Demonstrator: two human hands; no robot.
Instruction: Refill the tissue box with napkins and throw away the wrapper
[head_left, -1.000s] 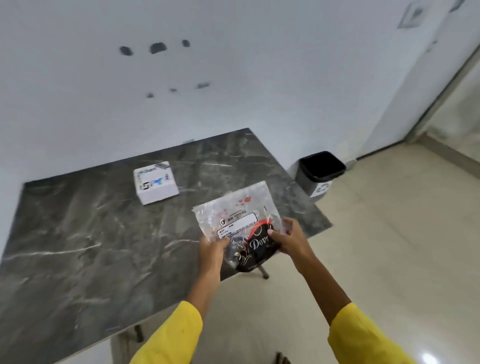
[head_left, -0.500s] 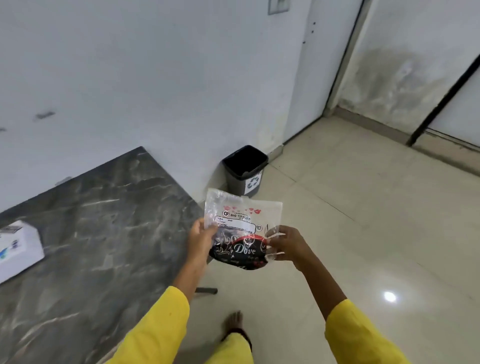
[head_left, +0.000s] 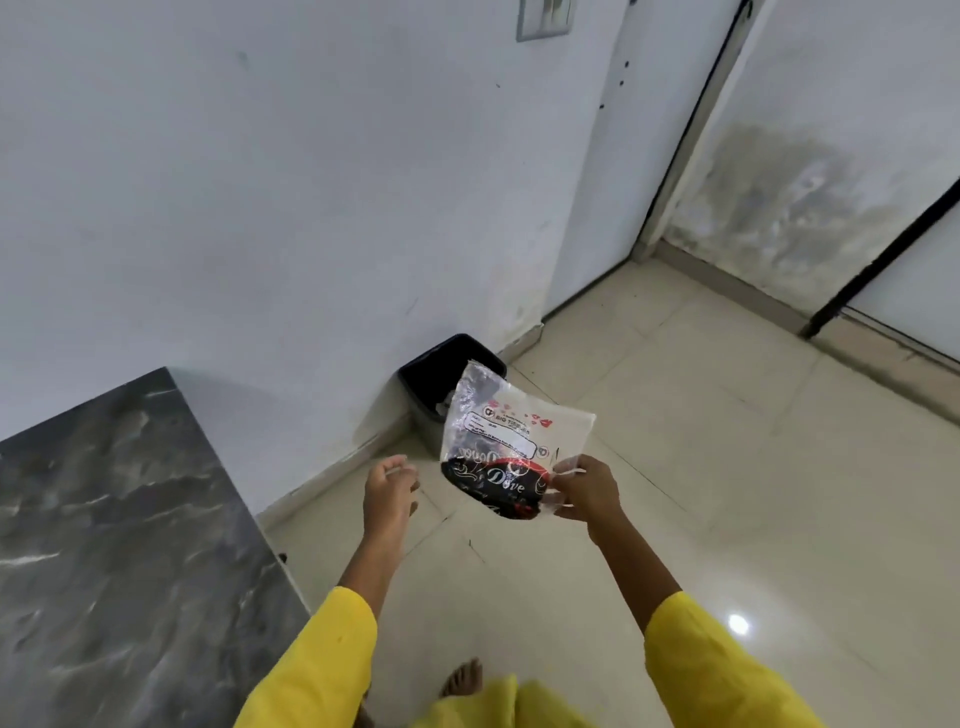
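An empty clear plastic wrapper (head_left: 511, 441) with a black and red printed bottom hangs in the air over the floor, partly in front of the black waste bin (head_left: 434, 376). My right hand (head_left: 584, 491) pinches the wrapper's lower right corner. My left hand (head_left: 389, 486) is just left of the wrapper, fingers apart, touching nothing. The bin stands on the floor against the white wall, and something pale lies inside it. The tissue box is out of view.
The dark marble table (head_left: 119, 545) fills the lower left, its corner close to my left arm. Beige tiled floor (head_left: 727, 493) stretches to the right. A door frame (head_left: 691, 130) and stained wall stand at the back right. My bare foot (head_left: 462, 678) shows below.
My view has swung right, away from the table and the tissue box, toward the bin. My left hand has let go of the wrapper; the right hand alone carries it closer to the bin.
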